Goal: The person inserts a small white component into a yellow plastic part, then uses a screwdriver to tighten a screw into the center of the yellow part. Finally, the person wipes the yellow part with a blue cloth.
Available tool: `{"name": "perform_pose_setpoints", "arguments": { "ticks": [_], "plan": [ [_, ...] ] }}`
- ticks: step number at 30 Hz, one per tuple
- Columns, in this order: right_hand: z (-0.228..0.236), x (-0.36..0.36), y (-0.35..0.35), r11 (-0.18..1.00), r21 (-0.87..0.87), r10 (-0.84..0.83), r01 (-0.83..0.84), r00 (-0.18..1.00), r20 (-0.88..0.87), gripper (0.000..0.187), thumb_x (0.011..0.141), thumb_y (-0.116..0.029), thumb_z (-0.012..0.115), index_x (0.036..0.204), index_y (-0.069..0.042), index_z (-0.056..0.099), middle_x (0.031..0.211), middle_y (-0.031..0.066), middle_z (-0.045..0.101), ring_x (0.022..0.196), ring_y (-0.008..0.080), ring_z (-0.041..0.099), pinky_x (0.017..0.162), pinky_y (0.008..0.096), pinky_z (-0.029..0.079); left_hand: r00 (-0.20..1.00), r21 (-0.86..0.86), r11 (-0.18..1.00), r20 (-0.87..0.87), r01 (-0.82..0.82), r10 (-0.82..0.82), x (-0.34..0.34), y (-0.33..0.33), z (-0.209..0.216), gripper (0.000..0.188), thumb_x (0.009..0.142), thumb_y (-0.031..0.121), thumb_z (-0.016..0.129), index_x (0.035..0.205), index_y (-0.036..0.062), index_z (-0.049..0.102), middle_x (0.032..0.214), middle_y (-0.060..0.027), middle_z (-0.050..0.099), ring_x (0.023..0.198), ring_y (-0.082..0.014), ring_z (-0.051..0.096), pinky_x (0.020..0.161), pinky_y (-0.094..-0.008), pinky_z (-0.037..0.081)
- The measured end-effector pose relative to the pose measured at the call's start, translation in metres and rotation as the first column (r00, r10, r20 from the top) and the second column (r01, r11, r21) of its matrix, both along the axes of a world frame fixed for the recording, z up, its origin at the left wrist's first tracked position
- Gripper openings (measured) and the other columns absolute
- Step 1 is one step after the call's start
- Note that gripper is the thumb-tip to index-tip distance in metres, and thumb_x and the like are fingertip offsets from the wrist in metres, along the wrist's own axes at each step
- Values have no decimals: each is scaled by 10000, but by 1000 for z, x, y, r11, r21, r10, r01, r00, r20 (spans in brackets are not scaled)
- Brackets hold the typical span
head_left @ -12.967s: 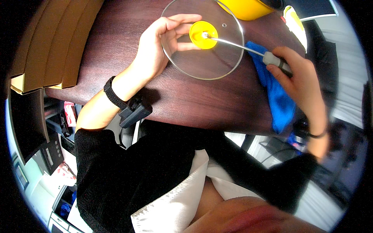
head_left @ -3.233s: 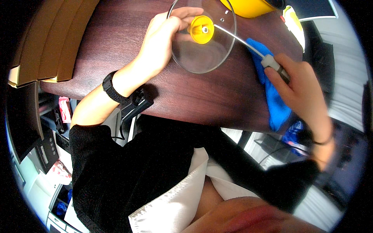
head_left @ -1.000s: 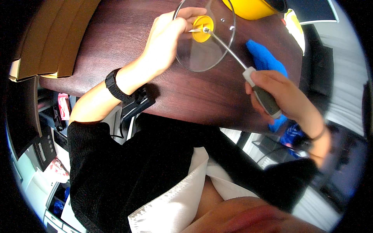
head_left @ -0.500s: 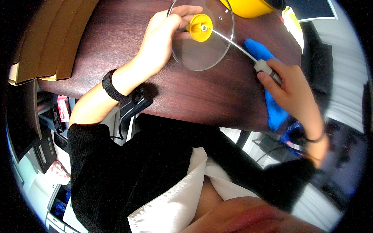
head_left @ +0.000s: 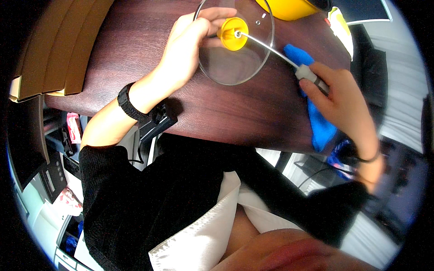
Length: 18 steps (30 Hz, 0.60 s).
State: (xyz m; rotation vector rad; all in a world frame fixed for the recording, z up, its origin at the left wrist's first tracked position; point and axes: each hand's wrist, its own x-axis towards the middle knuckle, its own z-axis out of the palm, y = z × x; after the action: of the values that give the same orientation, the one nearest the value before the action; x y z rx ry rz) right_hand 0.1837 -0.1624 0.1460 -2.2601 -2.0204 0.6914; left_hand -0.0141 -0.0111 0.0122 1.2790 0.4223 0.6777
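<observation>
A clear round glass lid [head_left: 235,70] with a metal rim is held up above the table. At its middle sits a yellow knob [head_left: 229,43] with a small metal screw [head_left: 238,34] in its centre. My left hand [head_left: 187,45] is closed round the knob from the left, fingers partly seen through the glass. My right hand [head_left: 339,92] grips the grey handle of a screwdriver [head_left: 282,56]. Its long thin shaft reaches left across the lid's rim, with the tip at the screw. Whether the tip is seated in the screw head is too small to tell.
The dark brown table [head_left: 226,113] lies below. A blue cloth [head_left: 320,128] rests along its right edge, beneath my right hand. A yellow pot [head_left: 291,9] stands at the far side. Brown cardboard [head_left: 58,45] is at the left, and a black device [head_left: 158,124] sits by the near edge.
The lid and knob have tilted and shifted very slightly toward me. My right hand has turned a little on the screwdriver handle; the tip stays at the screw.
</observation>
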Motion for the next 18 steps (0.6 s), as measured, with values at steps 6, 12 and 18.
{"name": "perform_pose_setpoints", "arguments": {
  "ticks": [6, 12, 18],
  "plan": [
    [-2, 1, -3, 1000, -5, -18, 18, 999, -42, 218, 887, -222, 625, 874, -6, 604, 578, 212, 536, 511, 377, 563, 461, 415, 386, 1000, 7, 1000, 23, -8, 8, 0, 1, -5, 583, 842, 261, 360, 1297, -68, 516, 1302, -164, 575, 1174, -245, 570, 964, -424, 465],
    [-2, 2, -4, 1000, 2, 3, -3, 999, -32, 227, 887, -230, 628, 878, -5, 607, 581, 216, 536, 515, 382, 563, 466, 414, 387, 1000, 29, 1000, -2, -9, 9, 0, 1, -1, 580, 841, 256, 360, 1293, -71, 519, 1298, -165, 577, 1165, -240, 575, 952, -392, 469],
    [0, 1, -4, 1000, -1, 8, -8, 1000, 1, 229, 888, -235, 628, 880, -6, 610, 572, 215, 530, 520, 388, 558, 473, 420, 391, 1000, 19, 1000, 5, -7, 7, 0, 1, -1, 576, 839, 246, 361, 1289, -77, 519, 1298, -166, 577, 1163, -239, 576, 952, -389, 476]
  ]
}}
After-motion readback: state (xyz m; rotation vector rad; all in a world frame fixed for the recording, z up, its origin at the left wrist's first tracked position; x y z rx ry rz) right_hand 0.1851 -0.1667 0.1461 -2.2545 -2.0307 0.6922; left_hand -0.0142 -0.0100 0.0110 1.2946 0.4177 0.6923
